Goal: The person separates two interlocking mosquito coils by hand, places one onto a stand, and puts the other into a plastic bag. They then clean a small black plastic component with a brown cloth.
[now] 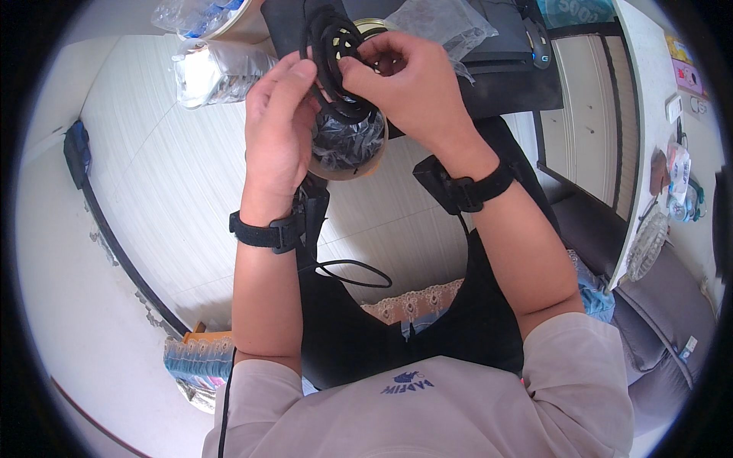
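A bundle of black cord-like loops [327,65] is held up between my two hands, over the edge of a dark tabletop. My left hand [282,111] grips the left side of the bundle, thumb against the fingers. At its right side my right hand [412,84] is closed in a pinch, thumb and index finger against the loops; small pale bits show between the strands there. Directly beneath the bundle stands a round tan-rimmed bin [359,172]. Crumpled dark, shiny plastic [347,143] fills it.
On the dark table [496,99] lie a clear plastic bag [450,30] and a black mouse [539,44]. Behind my right hand a round gold-rimmed tin [370,25] partly shows. White plastic-wrapped packs [217,72] stand at left. A thin black cable [359,275] loops near my lap.
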Available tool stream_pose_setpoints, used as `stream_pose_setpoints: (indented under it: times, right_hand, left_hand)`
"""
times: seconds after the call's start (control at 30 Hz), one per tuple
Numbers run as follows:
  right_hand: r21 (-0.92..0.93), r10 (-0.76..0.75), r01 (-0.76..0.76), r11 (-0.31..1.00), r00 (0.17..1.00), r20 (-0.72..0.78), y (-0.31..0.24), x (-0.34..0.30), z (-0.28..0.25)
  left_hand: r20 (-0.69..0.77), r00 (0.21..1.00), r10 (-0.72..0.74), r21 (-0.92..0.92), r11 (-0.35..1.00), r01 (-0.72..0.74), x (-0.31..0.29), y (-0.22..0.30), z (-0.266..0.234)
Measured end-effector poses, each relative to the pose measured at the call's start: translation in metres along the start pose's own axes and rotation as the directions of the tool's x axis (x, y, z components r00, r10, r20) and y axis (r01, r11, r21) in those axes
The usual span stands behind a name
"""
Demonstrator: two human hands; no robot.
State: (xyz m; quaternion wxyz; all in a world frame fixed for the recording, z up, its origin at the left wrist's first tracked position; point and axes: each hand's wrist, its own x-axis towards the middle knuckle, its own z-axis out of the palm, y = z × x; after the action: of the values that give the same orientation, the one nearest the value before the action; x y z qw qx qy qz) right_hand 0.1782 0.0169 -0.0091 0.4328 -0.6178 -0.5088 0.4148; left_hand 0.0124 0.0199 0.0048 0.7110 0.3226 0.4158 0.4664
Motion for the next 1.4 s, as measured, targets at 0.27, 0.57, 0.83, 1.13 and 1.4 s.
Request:
stream_pose_setpoints:
  times: [0.27, 0.57, 0.83, 1.13, 1.4]
  right_hand:
    - [-0.088, -0.068, 0.066, 0.994, 0.998, -0.017, -0.001, 0.000, -0.001]
    - [-0.273, -0.256, 0.244, 0.930, 0.967, -0.009, 0.003, 0.001, -0.003]
    - [-0.343, -0.315, 0.313, 0.886, 0.948, 0.051, 0.008, 0.001, -0.004]
    - [-0.337, -0.454, 0.468, 0.817, 0.882, 0.125, 0.010, -0.004, 0.000]
    - [-0.365, -0.478, 0.507, 0.781, 0.861, 0.173, 0.008, -0.005, -0.003]
  left_hand:
    - [-0.072, 0.997, -0.008, -0.052, 0.999, 0.004, 0.003, 0.001, 0.001]
    - [-0.063, 0.996, 0.057, 0.205, 0.978, -0.043, -0.001, 0.005, 0.000]
    - [-0.110, 0.989, 0.101, 0.279, 0.958, -0.067, 0.004, 0.000, -0.005]
    - [-0.139, 0.986, 0.092, 0.329, 0.943, -0.041, 0.007, 0.008, -0.017]
    - [-0.130, 0.990, 0.046, 0.260, 0.966, -0.011, 0.007, 0.009, -0.019]
